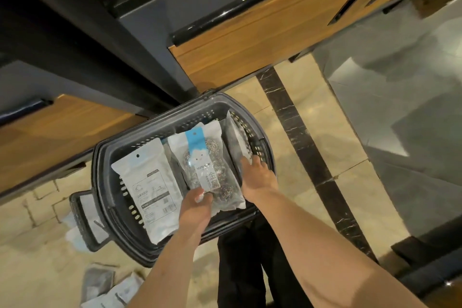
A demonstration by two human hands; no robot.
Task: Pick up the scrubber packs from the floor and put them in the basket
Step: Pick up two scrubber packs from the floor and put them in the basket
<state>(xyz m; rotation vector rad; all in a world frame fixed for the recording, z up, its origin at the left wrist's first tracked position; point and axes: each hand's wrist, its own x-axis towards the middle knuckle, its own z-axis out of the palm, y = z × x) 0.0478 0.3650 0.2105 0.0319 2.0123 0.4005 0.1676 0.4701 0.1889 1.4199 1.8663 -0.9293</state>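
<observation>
A dark plastic basket stands on the floor in front of me. Inside it a white scrubber pack lies back side up at the left. My left hand grips the near end of a clear pack of steel scrubbers with a blue label in the middle of the basket. A third pack stands on edge against the right wall, and my right hand rests fingers-down against it. More packs lie on the floor at the lower left.
Wooden cabinet fronts with black trim run behind the basket. A dark marble strip crosses the beige tile floor to the right. A glossy grey surface fills the right side. My dark trousers show below the basket.
</observation>
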